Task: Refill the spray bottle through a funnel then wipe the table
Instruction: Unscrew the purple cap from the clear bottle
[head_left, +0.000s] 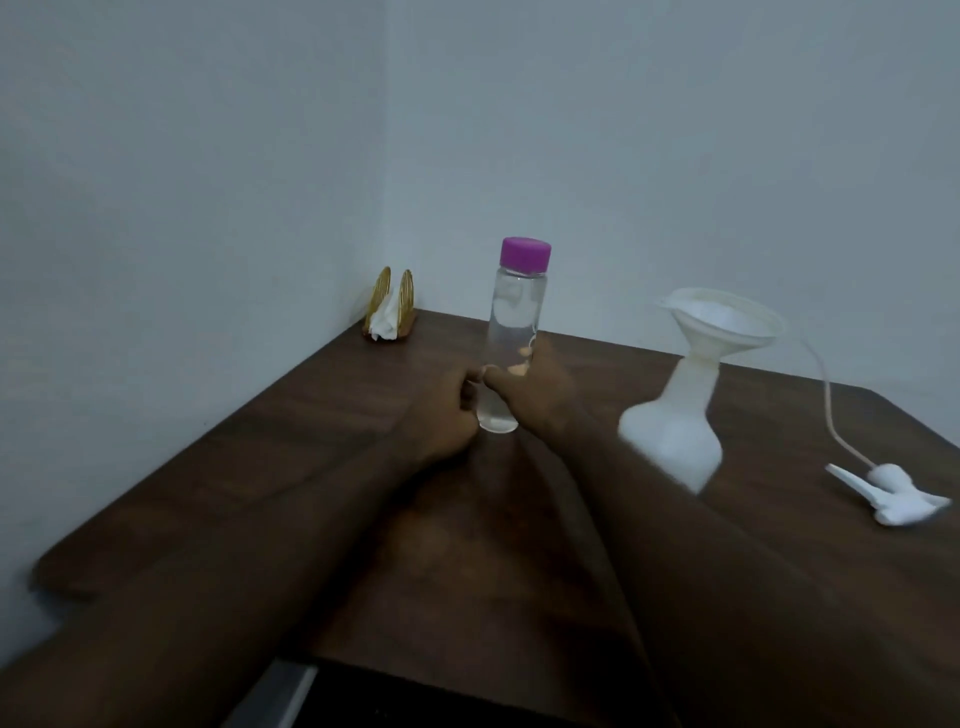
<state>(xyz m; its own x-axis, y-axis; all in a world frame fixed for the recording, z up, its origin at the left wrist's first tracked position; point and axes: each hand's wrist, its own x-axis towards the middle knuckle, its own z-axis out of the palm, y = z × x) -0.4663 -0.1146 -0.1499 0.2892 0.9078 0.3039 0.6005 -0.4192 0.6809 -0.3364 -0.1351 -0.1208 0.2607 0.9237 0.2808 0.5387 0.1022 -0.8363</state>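
Note:
A clear water bottle (514, 322) with a purple cap stands upright near the middle of the dark wooden table (260, 467). My right hand (535, 392) grips its lower part, with fingers curled round it. My left hand (441, 421) sits against the bottle's base on the left, fingers curled; whether it holds the bottle is unclear. To the right stands the white spray bottle (675, 426) with a white funnel (722, 325) in its neck. Its removed spray head (893, 493) with its long tube lies on the table at the far right.
A gold napkin holder (390, 306) with white napkins stands in the back left corner by the wall. The table's near edge runs along the bottom of the view, with a dark gap below it.

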